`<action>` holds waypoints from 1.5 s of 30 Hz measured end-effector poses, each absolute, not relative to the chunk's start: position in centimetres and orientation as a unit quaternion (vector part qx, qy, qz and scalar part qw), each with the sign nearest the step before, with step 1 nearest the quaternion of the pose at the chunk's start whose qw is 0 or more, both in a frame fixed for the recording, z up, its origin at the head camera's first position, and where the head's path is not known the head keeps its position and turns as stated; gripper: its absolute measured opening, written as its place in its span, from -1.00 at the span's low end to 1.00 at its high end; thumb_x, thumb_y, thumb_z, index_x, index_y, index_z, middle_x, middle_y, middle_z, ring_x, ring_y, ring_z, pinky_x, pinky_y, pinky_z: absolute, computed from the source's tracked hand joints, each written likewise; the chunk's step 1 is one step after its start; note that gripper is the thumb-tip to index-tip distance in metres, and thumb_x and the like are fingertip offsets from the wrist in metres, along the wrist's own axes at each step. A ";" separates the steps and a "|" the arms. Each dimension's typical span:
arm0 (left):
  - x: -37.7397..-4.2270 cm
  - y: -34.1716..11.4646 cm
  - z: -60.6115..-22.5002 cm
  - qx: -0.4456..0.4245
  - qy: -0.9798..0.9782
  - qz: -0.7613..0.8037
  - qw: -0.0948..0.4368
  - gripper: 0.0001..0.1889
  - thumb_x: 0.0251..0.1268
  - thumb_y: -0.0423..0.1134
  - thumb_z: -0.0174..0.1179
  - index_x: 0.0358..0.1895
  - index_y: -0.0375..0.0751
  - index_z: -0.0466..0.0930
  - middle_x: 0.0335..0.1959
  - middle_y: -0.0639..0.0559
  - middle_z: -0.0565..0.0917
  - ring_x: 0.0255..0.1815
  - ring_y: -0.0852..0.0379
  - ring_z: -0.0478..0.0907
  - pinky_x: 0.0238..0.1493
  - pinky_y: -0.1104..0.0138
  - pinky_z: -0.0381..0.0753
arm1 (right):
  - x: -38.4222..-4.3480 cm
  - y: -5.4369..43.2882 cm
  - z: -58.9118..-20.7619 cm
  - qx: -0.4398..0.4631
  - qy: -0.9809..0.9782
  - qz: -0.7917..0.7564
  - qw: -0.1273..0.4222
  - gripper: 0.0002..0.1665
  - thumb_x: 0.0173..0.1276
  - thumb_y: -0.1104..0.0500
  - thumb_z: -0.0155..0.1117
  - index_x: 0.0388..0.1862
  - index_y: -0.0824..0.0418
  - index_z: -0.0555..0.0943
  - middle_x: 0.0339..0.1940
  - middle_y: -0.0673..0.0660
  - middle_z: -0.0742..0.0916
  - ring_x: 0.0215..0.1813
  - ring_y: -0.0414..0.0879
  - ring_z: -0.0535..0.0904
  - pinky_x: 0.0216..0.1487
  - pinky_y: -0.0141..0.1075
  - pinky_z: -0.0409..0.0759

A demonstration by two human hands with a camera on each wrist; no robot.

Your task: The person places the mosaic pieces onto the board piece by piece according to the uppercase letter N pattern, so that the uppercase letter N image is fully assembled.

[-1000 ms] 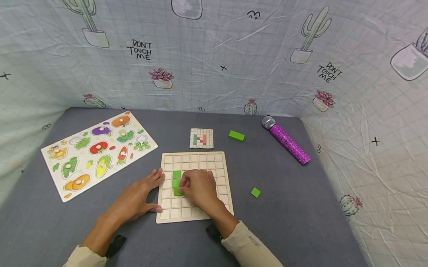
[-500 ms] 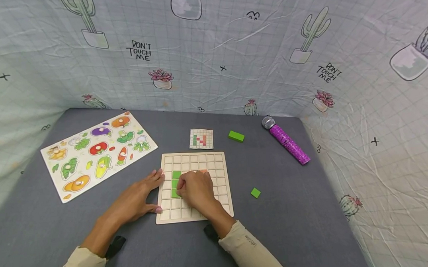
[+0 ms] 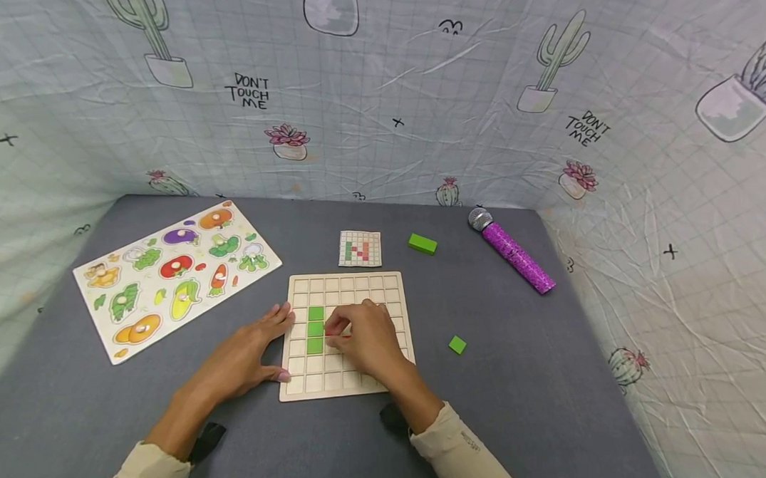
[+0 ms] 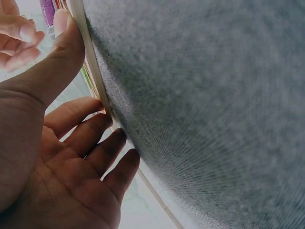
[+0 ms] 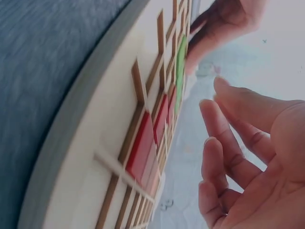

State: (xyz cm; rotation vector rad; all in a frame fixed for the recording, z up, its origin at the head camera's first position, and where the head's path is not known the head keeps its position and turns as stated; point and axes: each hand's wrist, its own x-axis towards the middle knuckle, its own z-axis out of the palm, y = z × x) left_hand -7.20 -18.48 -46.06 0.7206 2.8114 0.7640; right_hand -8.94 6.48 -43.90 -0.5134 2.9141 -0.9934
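A wooden grid board (image 3: 346, 282) lies on the grey table. Three green tiles (image 3: 315, 330) form a column in its left part. My left hand (image 3: 249, 352) rests against the board's left edge, thumb and fingers spread. Just right of the green column hovers my right hand (image 3: 369, 339), thumb and index finger bent toward each other with a gap between the tips. The right wrist view has this hand (image 5: 252, 143) holding nothing. Red tiles (image 5: 142, 143) sit in the board's cells beside it, mostly hidden by the hand in the head view.
A small pattern card (image 3: 360, 248) lies behind the board, with a green block (image 3: 423, 244) to its right. One loose green tile (image 3: 457, 345) is right of the board. A purple glitter microphone (image 3: 518, 256) lies farther right. A vegetable puzzle board (image 3: 148, 292) occupies the left.
My right hand has let go of the lowest green tile and moved slightly right. That tile now sits in line with the two above it. The left hand has stayed put.
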 end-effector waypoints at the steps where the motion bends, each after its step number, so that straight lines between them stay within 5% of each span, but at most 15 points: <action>1: -7.2 -18.5 -46.1 0.238 0.934 0.255 0.071 0.08 -0.07 -0.06 0.69 0.57 -0.38 0.37 0.66 -0.31 0.29 0.67 -0.38 0.23 0.48 -0.26 0.41 | -8.9 6.8 -43.8 -0.163 0.933 -0.322 0.010 -0.84 0.18 0.13 0.70 -0.27 -0.04 0.86 -0.40 -0.19 0.84 -0.30 -0.28 0.48 -0.06 -0.28 0.38; 11: -7.2 -18.3 -46.0 0.235 0.935 0.253 0.079 0.10 -0.08 -0.07 0.70 0.58 -0.38 0.35 0.67 -0.30 0.28 0.68 -0.39 0.21 0.47 -0.27 0.41 | -8.5 10.2 -43.9 -0.141 0.920 -0.365 -0.024 -0.78 0.16 0.25 0.70 -0.23 0.09 0.85 -0.41 -0.06 0.83 -0.23 -0.02 0.65 0.04 -0.10 0.37; 33: -7.2 -18.5 -45.7 0.241 0.933 0.258 0.076 0.09 -0.05 -0.06 0.68 0.58 -0.38 0.34 0.66 -0.31 0.28 0.68 -0.39 0.21 0.46 -0.26 0.43 | -6.9 17.2 -44.7 -0.041 0.919 -0.391 -0.040 -0.72 0.12 0.30 0.71 -0.20 0.08 0.84 -0.41 -0.05 0.79 -0.29 -0.11 0.60 0.23 0.05 0.35; 45: -7.2 -18.4 -45.7 0.233 0.935 0.256 0.080 0.10 -0.05 -0.05 0.68 0.59 -0.36 0.34 0.67 -0.30 0.28 0.69 -0.38 0.20 0.47 -0.27 0.42 | -6.2 20.8 -44.9 0.000 0.926 -0.377 -0.033 -0.67 0.10 0.25 0.73 -0.15 0.04 0.85 -0.31 -0.04 0.84 -0.26 -0.08 0.67 -0.09 -0.27 0.56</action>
